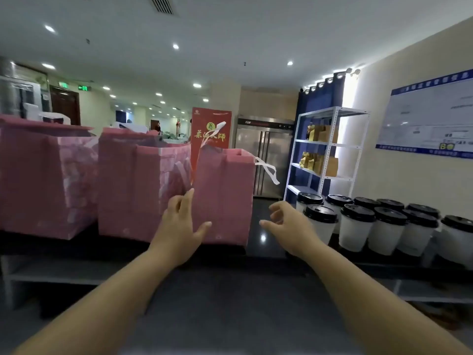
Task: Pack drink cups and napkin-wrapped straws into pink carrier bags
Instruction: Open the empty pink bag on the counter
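Three pink carrier bags stand in a row on a dark counter: one at far left (38, 180), one in the middle (133, 185), and the nearest one (225, 190) at centre with white ribbon handles. My left hand (179, 226) lies flat against the front left side of the nearest bag, fingers straight. My right hand (286, 224) hovers to the right of that bag, fingers loosely spread, holding nothing, just left of the cups. Several white drink cups with black lids (358, 226) stand grouped at the right. No napkin-wrapped straws are visible.
The dark counter (266, 249) has a raised ledge with a lower shelf below. Behind stand a red banner (211, 134), a steel fridge (263, 155) and a white shelf rack (327, 155) with paper bags. A notice board hangs on the right wall.
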### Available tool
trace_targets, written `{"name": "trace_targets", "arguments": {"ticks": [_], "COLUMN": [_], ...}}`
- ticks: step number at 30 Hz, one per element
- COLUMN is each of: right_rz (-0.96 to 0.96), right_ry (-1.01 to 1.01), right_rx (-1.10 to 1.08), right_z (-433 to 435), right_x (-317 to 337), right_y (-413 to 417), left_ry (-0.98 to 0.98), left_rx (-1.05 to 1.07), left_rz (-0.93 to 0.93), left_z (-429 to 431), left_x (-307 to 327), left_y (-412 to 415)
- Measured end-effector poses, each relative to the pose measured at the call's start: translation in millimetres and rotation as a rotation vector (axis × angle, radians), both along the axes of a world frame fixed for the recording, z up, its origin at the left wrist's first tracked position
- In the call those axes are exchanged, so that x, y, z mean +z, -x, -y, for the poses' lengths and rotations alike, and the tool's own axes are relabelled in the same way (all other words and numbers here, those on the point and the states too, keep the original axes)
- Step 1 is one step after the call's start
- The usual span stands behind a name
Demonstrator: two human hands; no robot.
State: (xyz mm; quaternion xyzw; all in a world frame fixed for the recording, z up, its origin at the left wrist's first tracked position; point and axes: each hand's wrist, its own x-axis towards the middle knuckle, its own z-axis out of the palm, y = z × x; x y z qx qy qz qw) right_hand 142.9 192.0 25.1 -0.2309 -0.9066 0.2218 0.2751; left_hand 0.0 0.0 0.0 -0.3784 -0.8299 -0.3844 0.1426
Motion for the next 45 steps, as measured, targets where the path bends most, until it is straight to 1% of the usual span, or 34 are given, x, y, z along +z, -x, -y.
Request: {"name": "trace_targets", "arguments": {"ticks": [2,5,9,11,17,22,25,28,33,36,40,42,45], "right_rz": [-0.007,-0.05,-0.091,-0.14,-0.317,-0.402,-0.477,-0.564,-0.664,-0.718,-0.725,-0.693,-0.642], "right_ry": [0.097,0.169,0.219,0.224,0.136,0.094,0.023,-0.049,0.008,0.026,0.057,0.031,0.079], "right_rx": [-0.016,0.027,0.078,0.114,0.175,0.179,0.158,0.157,0.185,0.198,0.187,0.162,0.114], "right_z": [-12,-25,-38,-42,-39,-22,-4,21,70,105,150,167,186], "right_x": [3,5,1,-2,-10,-13,-15,-19,-35,-46,-63,-72,-90], "right_y": [15,43,77,88,91,64,41,13,-34,-64,-105,-122,-140], "left_ry": [-0.042,-0.053,-0.201,-0.255,-0.273,-0.368,-0.406,-0.434,-0.415,-0.436,-0.447,-0.422,-0.391], "left_rx": [0.043,0.094,0.11,0.089,0.068,-0.023,-0.073,-0.177,-0.254,-0.265,-0.336,-0.351,-0.333], "left_rz": [0.012,0.106,0.179,0.178,0.077,0.069,0.037,0.035,-0.06,-0.172,-0.123,-0.087,-0.067], "left_z": [-15,-35,-55,-61,-64,-49,-32,-7,45,78,119,134,148], "left_x": [5,11,9,6,0,1,3,4,-5,-11,-26,-37,-57], "left_y": [12,32,53,59,57,27,2,-20,-47,-68,-104,-119,-133]}}
